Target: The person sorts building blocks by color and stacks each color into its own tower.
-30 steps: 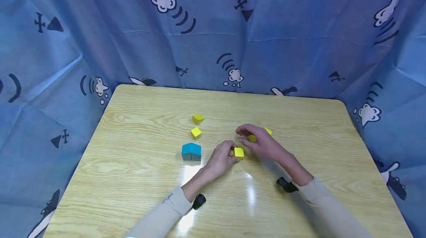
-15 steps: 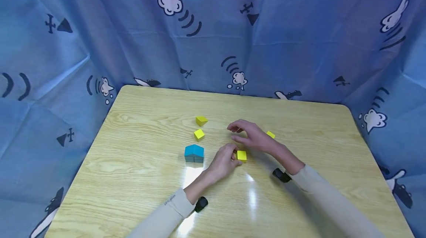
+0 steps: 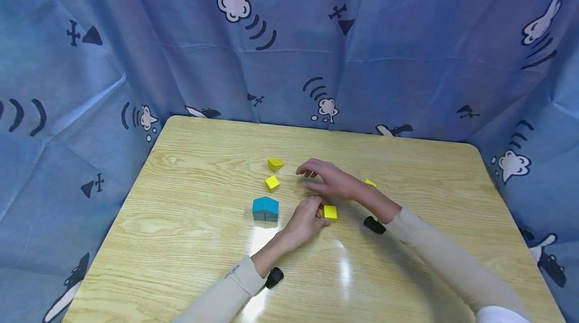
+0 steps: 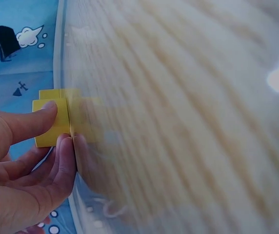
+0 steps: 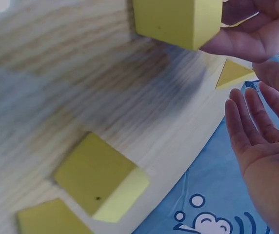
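My left hand [image 3: 302,221] pinches a yellow cube [image 3: 329,213] at the table's middle, its thumb on one side in the left wrist view. Just beyond, my right hand [image 3: 327,179] hovers with relaxed, slightly bent fingers and nothing in them. Its fingers point left, toward a yellow cube [image 3: 272,183] and a yellow triangular block [image 3: 275,164]. The right wrist view shows the triangular block [image 5: 233,74] past the fingertips of the right hand [image 5: 266,136]. A yellow block [image 5: 100,178] lies on the wood there, mostly hidden by the right arm in the head view.
Left of the hands stands a teal pair of blocks with sloped tops [image 3: 265,209], side by side. Another yellow block [image 3: 370,182] shows behind the right wrist. A blue patterned curtain [image 3: 289,51] surrounds the wooden table [image 3: 190,172] at the back and sides.
My right hand has moved left, away from the yellow blocks on the right and toward those on the left. The left hand keeps its grip on the yellow cube; the head view has shifted slightly.
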`<action>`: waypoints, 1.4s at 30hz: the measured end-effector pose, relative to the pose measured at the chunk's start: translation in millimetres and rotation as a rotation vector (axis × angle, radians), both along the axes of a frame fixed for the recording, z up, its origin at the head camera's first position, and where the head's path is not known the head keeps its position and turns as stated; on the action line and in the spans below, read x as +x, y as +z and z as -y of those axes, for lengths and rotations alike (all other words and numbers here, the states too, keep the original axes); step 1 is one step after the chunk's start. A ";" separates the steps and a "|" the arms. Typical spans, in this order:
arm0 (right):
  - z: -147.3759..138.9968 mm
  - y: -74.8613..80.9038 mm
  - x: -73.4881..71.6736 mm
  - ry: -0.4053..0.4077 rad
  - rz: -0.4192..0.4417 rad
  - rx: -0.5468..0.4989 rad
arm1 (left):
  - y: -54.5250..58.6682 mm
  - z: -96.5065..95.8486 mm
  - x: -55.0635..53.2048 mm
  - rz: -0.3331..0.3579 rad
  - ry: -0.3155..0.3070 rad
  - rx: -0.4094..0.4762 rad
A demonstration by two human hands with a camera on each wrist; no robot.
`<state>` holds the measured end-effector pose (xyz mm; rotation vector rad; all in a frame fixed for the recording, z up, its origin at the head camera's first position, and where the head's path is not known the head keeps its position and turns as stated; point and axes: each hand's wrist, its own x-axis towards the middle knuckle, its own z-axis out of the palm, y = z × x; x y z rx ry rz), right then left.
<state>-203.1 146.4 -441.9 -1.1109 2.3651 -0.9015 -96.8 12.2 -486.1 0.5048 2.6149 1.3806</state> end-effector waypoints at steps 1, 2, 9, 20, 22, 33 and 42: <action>1.8 -0.1 -1.3 0.011 0.005 -0.001 | -0.3 0.1 0.2 0.002 0.000 -0.004; 3.7 -0.5 -2.4 0.024 0.010 0.002 | -0.4 0.2 0.5 0.002 0.000 -0.007; 17.8 -4.0 -7.2 0.104 0.023 0.035 | -1.7 -0.1 2.4 0.015 -0.007 -0.023; 41.9 -5.6 -14.0 0.202 0.013 0.037 | 0.2 -0.2 3.6 0.022 0.000 -0.033; 46.3 -7.9 -15.6 0.224 0.011 0.040 | 0.2 -0.7 3.4 0.013 -0.002 -0.035; 63.6 -11.6 -20.3 0.302 -0.041 0.097 | 1.6 -0.6 2.2 -0.009 -0.006 0.007; 64.1 -8.8 -24.9 0.281 -0.052 0.127 | 2.5 1.5 0.5 -0.008 0.002 -0.004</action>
